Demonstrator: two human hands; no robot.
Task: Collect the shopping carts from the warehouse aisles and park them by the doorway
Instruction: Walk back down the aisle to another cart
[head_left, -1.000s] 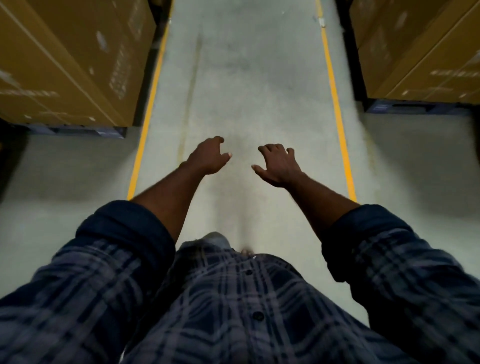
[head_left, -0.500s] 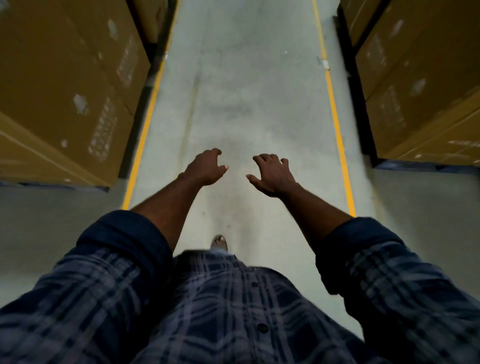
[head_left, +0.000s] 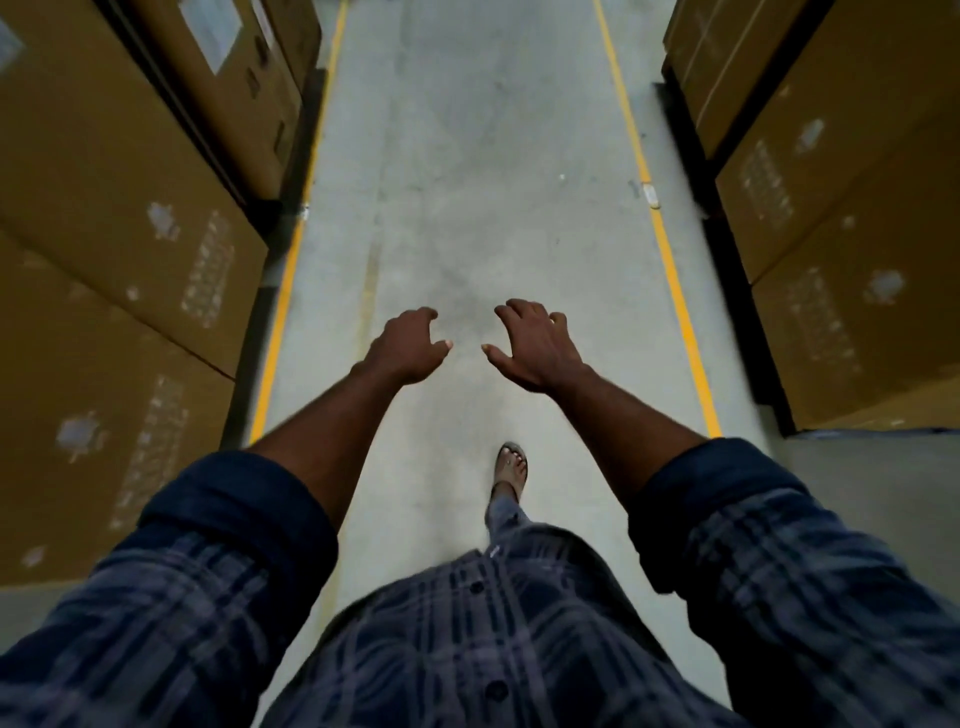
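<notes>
View down a warehouse aisle. Concrete floor (head_left: 467, 156) runs between two yellow lines, left (head_left: 283, 312) and right (head_left: 670, 260). Stacked cardboard boxes flank it on the left (head_left: 104, 234) and on the right (head_left: 857, 234), standing outside the lines. The left hand (head_left: 408, 345) and right hand (head_left: 535, 345) reach forward side by side, apart, fingers loosely curved, thumbs out, holding nothing. One sandalled foot (head_left: 511, 465) steps ahead below the right hand. A plaid shirt (head_left: 467, 649) fills the lower frame and hides the floor beneath. Box printing is blurred and unreadable; a small pale mark (head_left: 650, 195) on the right line is too small to identify. Where the shopping carts stand cannot be told from this view.
</notes>
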